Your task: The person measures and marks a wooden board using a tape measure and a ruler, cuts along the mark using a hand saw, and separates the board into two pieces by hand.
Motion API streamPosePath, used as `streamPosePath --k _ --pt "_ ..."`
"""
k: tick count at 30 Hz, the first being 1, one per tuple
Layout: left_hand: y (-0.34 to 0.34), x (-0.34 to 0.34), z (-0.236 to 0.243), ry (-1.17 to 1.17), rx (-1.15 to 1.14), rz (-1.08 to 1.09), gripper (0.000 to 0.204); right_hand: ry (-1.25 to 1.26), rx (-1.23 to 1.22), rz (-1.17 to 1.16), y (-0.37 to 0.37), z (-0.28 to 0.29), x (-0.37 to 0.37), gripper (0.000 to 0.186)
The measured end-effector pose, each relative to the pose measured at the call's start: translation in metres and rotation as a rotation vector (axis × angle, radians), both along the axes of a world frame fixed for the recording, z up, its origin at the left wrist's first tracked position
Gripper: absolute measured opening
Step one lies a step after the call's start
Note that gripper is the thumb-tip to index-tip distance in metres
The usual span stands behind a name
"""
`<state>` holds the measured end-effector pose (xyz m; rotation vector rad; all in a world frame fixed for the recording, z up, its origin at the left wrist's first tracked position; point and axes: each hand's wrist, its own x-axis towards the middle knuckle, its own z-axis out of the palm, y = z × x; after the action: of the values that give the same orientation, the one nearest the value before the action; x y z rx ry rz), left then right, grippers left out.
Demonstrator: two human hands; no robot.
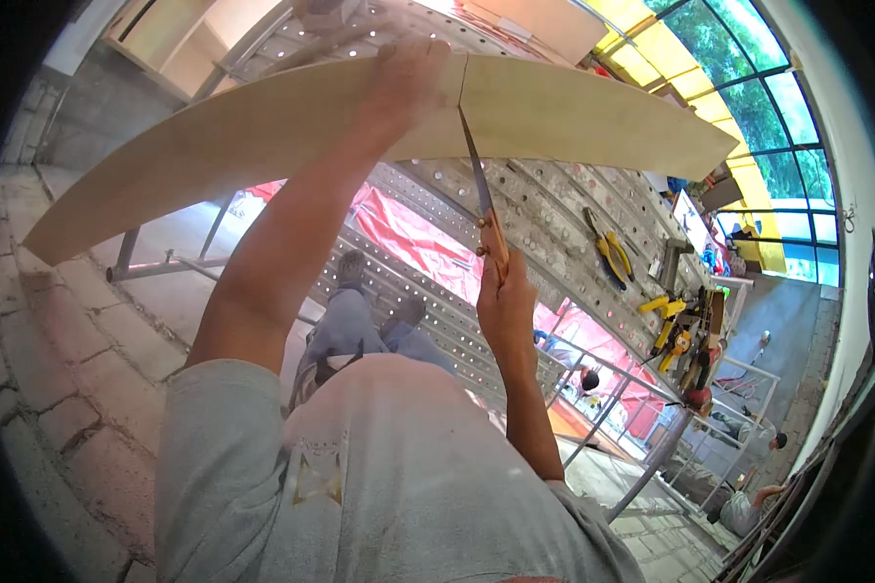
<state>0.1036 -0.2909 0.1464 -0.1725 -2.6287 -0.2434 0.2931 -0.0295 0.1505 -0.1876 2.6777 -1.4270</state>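
From my seat I watch through the head view, and I take the board (301, 112) as my landmark. It is long, pale and curved in this fisheye picture, and it lies across the far side of the work, above a perforated metal platform (544, 194).

My left hand (413, 80) is on the board, near its middle, with the fingers at the far edge. I cannot tell whether they curl round that edge or only press on it.

My right hand (507, 301) is on the near side of the board, closed round the wooden handle of a saw (476, 170). The blade slants away from that hand, over the board's near edge, and its tip meets a dark line that runs to the far edge, just right of my left hand. I cannot tell whether that line is a cut or a mark.

Near the board's right half, on its near side, pliers (612, 260) with yellow and black handles rest on the platform. Beyond them, farther from the board, is a jumble of tools (685, 340), many yellow. A red sheet (403, 228) shows below the board, through gaps in the platform. Well apart from the board, at lower right, a co-worker (744, 513) is partly visible.
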Motion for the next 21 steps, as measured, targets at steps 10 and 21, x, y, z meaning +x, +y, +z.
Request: streamPosePath --k 10,21 --pt "0.008 -0.015 -0.013 -0.04 0.049 -0.047 0.059 0.156 0.187 0.032 -0.043 -0.019 -0.091 0.027" --pt "0.001 -0.015 -0.003 -0.058 0.055 -0.037 0.053 0.299 -0.05 -0.053 -0.067 -0.079 -0.089 0.023"
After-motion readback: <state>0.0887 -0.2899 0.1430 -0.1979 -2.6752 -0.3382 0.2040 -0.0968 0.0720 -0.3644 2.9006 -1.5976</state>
